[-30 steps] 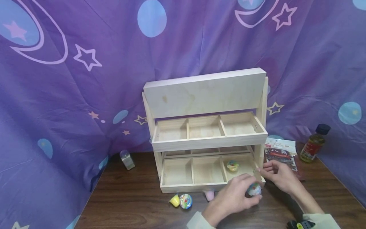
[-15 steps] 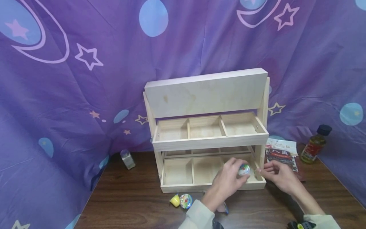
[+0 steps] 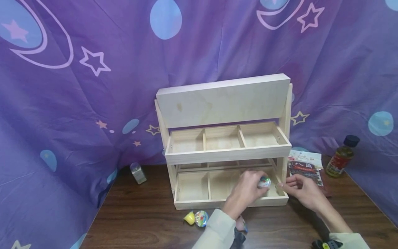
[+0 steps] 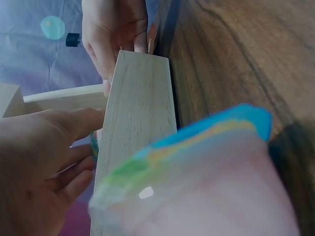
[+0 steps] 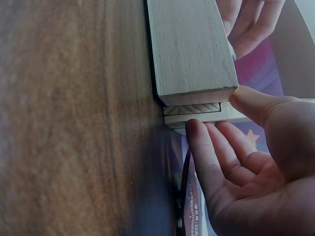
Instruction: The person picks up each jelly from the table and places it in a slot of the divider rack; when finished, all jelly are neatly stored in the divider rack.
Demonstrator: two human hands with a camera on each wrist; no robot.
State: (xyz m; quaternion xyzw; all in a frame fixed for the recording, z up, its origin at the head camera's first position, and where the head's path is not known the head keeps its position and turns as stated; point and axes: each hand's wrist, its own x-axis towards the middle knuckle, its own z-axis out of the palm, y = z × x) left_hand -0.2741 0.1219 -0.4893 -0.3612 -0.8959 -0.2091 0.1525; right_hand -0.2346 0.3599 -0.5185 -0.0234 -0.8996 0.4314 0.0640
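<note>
My left hand point(image 3: 245, 189) holds a jelly cup point(image 3: 265, 182) with a shiny printed lid in the lower tray's right compartment. In the left wrist view the tray's front board point(image 4: 140, 93) covers most of that cup. My right hand point(image 3: 303, 190) grips the right end of the wooden rack's lower tray point(image 3: 192, 205), thumb on the inner side and fingers point(image 5: 202, 142) outside. On the table in front lie a yellow jelly cup point(image 3: 189, 218), one with its round lid showing point(image 3: 201, 218), and a pink one point(image 3: 240, 224) beside my left sleeve.
Above is the upper tray point(image 3: 227, 154) with three compartments, under a tilted wooden top panel point(image 3: 224, 103). A bottle with a black cap point(image 3: 342, 157) and a spice packet point(image 3: 306, 169) stand at the right. A small clear container point(image 3: 138, 174) sits at the left.
My left hand has moved from before the tray into its right compartment with the jelly cup, hiding the yellowish cup seen there earlier. The pink cup has shifted right. My right hand stays put.
</note>
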